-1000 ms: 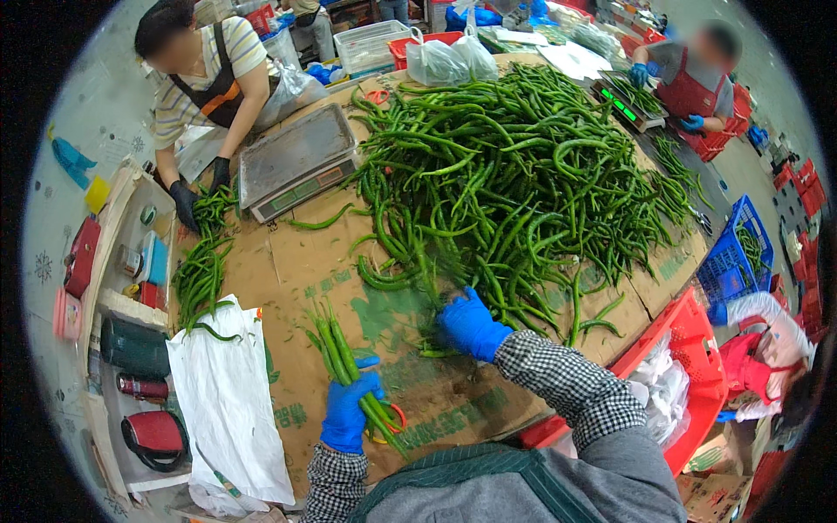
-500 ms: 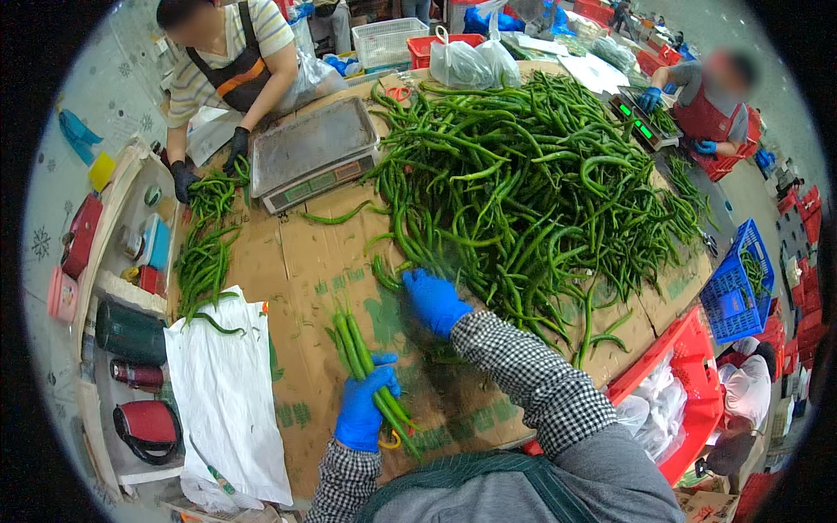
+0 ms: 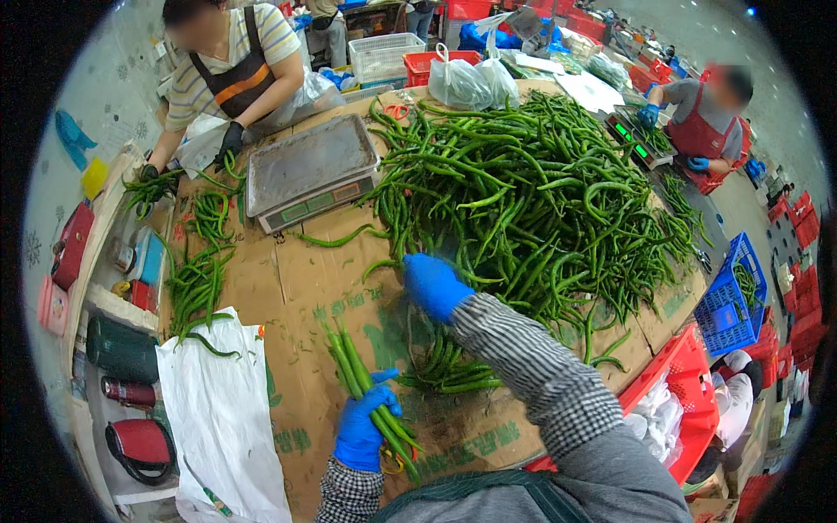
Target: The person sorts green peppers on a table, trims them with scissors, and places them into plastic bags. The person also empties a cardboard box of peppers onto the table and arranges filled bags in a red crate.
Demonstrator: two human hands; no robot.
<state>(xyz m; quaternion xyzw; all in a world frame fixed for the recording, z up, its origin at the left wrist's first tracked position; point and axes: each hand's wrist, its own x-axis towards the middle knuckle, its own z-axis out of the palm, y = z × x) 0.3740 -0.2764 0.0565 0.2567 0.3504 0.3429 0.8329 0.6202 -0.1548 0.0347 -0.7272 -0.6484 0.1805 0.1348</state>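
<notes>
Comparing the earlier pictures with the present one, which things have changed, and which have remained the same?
The right hand has moved left and farther forward, along the edge of the pepper heap; whether it grips anything is unclear. The co-worker's black-gloved hand nearest the picture's left edge has shifted leftward with some peppers. The left hand still holds its bunch of peppers, and the scale stays in place.
</notes>
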